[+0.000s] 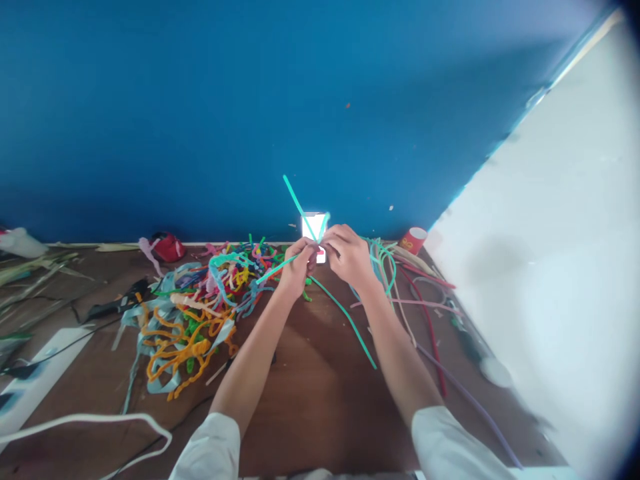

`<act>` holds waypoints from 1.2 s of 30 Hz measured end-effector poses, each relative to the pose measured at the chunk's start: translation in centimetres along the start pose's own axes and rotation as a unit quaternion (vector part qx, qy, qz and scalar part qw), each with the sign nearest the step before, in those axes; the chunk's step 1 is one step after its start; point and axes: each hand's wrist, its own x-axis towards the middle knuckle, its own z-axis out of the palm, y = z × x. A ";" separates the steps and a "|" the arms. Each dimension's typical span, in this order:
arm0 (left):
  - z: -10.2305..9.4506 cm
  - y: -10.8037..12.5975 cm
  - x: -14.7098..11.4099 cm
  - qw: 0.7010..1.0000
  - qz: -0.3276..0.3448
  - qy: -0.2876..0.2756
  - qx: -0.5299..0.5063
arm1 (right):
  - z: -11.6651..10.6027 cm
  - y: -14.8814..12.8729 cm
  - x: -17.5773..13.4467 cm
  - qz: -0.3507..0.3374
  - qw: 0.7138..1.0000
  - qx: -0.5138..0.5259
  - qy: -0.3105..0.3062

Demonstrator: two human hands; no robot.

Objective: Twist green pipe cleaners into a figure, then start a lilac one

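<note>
Both my hands meet above the middle of the table, fingers pinched on turquoise pipe cleaners [295, 197]. My left hand [299, 261] grips them near where they cross; one end sticks out to the lower left and a long one rises up and left. With thumb and fingertips, my right hand [349, 252] holds a short upright end close to the same crossing. Another turquoise length [347, 317] trails down to the right over the table. A lit phone screen [314, 227] stands right behind my hands, partly covered by them. Fingers hide the exact crossing point.
A tangled heap of colourful pipe cleaners [200, 313] lies to the left. Loose turquoise, red and purple stems [430, 327] lie at right, near a red paper cup [413, 240]. A white power strip [43, 373] and cable are at far left. A blue wall [225, 120] rises behind.
</note>
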 end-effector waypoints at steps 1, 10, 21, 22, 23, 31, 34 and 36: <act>0.0 0.1 0.0 0.999 -0.017 -0.009 -0.035 | 0.0 0.0 0.0 -0.011 1.000 -0.003 -0.001; -0.4 0.6 0.6 0.972 -0.186 -0.016 -0.145 | -0.4 0.5 0.0 -0.074 0.994 0.021 -0.072; -0.6 0.5 -0.1 0.992 0.022 0.010 0.120 | -0.8 0.1 0.4 0.116 0.962 0.243 -0.041; -0.7 0.5 -0.1 0.989 0.029 0.008 0.145 | -0.9 0.2 0.4 0.132 0.959 0.245 -0.046; -0.7 0.5 -0.1 0.986 0.037 0.006 0.162 | -0.8 0.3 0.4 0.148 0.956 0.247 -0.052; -0.7 0.2 0.2 0.996 -0.004 -0.022 0.084 | -0.7 0.9 0.1 0.176 0.953 0.216 -0.122; -0.7 0.0 0.3 0.998 -0.032 -0.027 0.050 | -0.8 0.7 0.2 0.156 0.958 0.200 -0.136; -0.7 0.0 0.3 0.998 -0.034 -0.031 0.048 | -0.8 0.5 0.3 0.156 0.953 0.222 -0.133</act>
